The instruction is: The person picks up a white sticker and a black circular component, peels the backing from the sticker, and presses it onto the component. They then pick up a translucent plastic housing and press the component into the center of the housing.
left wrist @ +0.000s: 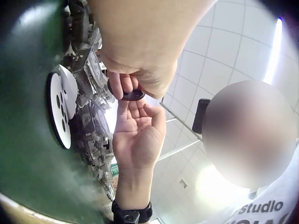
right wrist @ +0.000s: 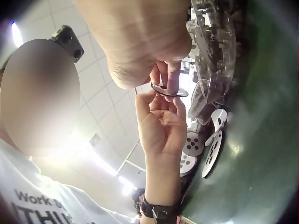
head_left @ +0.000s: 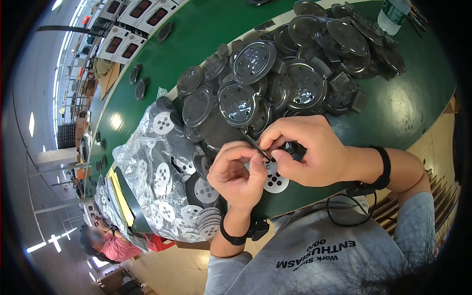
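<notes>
A: In the head view, where are your hands?
B: Near the middle, above a green surface (head_left: 410,101). Your left hand (head_left: 237,176) and your right hand (head_left: 314,150) meet at the fingertips, both pinching one thin disc (head_left: 253,142) between them, seen edge-on and slanted. Under your fingers, a white holed plate (head_left: 276,183) lies on the surface, partly hidden.

A: And around them?
B: Just beyond your hands is a heap of glossy dark housings (head_left: 253,63). On the left is a clear plastic bag (head_left: 129,153) with more such plates inside. A bottle (head_left: 393,15) is at the heap's far right end. At lower left, well apart from you, is a person in pink (head_left: 120,247).

A: What does the left wrist view add?
B: Your left hand comes from the top, fingers bent over the disc, which looks dark here. Your right hand reaches up from below, wearing a black wristband (left wrist: 132,212), its fingertips at the disc's lower side.

A: And the right wrist view?
B: Your right hand is on top, your left below, and both grasp the disc. It looks pale above, with a dark rim. Translucent housings crowd behind, to the right.
</notes>
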Motion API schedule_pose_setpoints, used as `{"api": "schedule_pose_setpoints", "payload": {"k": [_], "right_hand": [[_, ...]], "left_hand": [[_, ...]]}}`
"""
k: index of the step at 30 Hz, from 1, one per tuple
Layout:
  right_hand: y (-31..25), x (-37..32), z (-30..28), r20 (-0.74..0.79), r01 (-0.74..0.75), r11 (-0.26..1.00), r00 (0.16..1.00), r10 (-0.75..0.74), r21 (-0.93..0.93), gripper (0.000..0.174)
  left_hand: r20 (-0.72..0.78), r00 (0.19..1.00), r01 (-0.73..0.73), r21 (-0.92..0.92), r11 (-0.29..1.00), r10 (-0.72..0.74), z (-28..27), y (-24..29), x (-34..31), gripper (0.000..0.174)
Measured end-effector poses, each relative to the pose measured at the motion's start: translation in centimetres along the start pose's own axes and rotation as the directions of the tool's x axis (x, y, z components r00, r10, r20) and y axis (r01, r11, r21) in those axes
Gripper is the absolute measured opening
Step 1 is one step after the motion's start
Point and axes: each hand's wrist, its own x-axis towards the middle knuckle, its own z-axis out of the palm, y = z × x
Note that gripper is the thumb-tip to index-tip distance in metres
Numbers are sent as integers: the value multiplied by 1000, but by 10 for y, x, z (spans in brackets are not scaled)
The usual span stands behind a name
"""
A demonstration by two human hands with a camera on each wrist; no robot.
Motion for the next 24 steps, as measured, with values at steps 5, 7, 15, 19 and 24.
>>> {"api": "schedule_pose_setpoints", "payload": {"k": [5, 7, 15, 19, 24], "right_hand": [[-1, 0, 1, -11, -91, 993, 996, 92, 69, 10], [-2, 1, -1, -4, -132, 986, 991, 133, 103, 10], [-3, 1, -3, 12, -180, 978, 984, 180, 103, 11], [1, -1, 0, -13, -70, 998, 997, 70, 10, 10], [0, -4, 2, -17, 17, 992, 1000, -19, -126, 13]], "left_hand": [[8, 999, -34, 1, 999, 34, -1, -2, 1, 14], [21, 999, -35, -4, 999, 35, 0, 0, 1, 14], [44, 996, -79, 64, 995, 76, -1, 0, 1, 17], [87, 988, -132, 86, 987, 125, -4, -5, 1, 17], [42, 997, 64, -27, 998, -63, -1, -3, -1, 17]]}}
